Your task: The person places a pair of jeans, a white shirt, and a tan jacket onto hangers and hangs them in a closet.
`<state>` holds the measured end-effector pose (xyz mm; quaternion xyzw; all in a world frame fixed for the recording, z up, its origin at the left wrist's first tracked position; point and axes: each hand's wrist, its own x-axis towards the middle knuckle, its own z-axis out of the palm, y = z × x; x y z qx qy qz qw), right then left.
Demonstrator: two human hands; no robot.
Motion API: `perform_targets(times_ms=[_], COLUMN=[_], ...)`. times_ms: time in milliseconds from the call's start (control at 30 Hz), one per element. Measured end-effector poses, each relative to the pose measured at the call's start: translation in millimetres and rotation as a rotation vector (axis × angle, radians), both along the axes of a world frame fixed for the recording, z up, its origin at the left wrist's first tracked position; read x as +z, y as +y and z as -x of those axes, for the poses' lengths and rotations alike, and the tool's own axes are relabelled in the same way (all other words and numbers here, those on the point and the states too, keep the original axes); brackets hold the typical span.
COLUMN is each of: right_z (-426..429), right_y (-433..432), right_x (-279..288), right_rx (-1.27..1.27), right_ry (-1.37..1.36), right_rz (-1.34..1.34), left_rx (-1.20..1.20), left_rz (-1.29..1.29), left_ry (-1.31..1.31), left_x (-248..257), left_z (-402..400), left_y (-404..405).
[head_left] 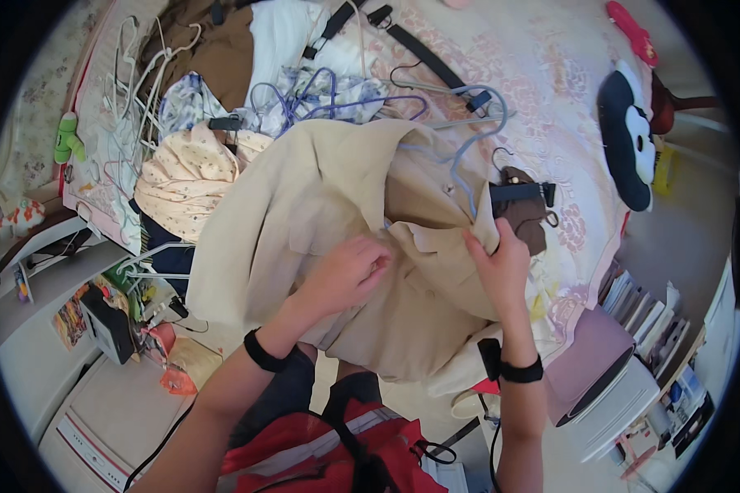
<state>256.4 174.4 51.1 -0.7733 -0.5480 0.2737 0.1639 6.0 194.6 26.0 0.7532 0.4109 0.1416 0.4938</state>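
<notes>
A beige collared garment (283, 203) lies spread in front of me on the bed, its lower part hanging over the edge. A light blue hanger (462, 166) sits inside its neck opening, the hook standing up out of the collar. My right hand (499, 259) pinches the right edge of the collar near the hanger's shoulder. My left hand (351, 271) is over the garment's front, its fingers curled; whether they grip cloth cannot be told. A brown item with a black clip hanger (521, 194) lies just beyond my right hand.
Across the bed (555, 123) lie a patterned peach cloth (191, 179), blue-and-white cloth with purple hangers (333, 101), brown clothing (216, 55) and white wire hangers (154, 74). A black-and-white cushion (629, 138) is at the right edge. Books (641, 308) stand lower right, a white appliance (111, 425) lower left.
</notes>
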Motion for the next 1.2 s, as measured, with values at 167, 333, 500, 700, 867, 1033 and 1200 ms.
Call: perform_targets(times_ms=[167, 333, 500, 700, 867, 1033, 1200], right_z=[21.0, 42.0, 78.2, 140.9, 224.4, 320.3, 411.7], right_y=[-67.4, -141.2, -222.0, -322.2, -406.3, -447.6, -482.9], right_x=[97.5, 189.8, 283.1, 370.6, 433.5, 485.6, 497.3], right_rx=[0.189, -0.006, -0.18, -0.285, -0.4, -0.59, -0.901], right_ry=[-0.312, -0.187, -0.061, -0.103, -0.173, -0.295, -0.457], right_rz=[-0.116, -0.261, -0.182, -0.28, -0.355, -0.394, -0.376], left_rx=[0.094, 0.271, 0.211, -0.504, -1.072, -1.334, -1.639], left_rz=[-0.093, -0.247, -0.661, 0.081, 0.849, 1.393, 1.398], left_ry=[-0.007, -0.116, -0.039, -0.024, -0.071, 0.486, 0.67], left_x=[103.9, 209.3, 304.8, 359.7, 421.9, 434.7, 446.2], left_z=[28.2, 47.5, 43.1, 48.1, 60.9, 62.3, 43.2], left_y=[-10.6, -17.3, -35.9, -58.8, -97.5, -139.4, -171.8])
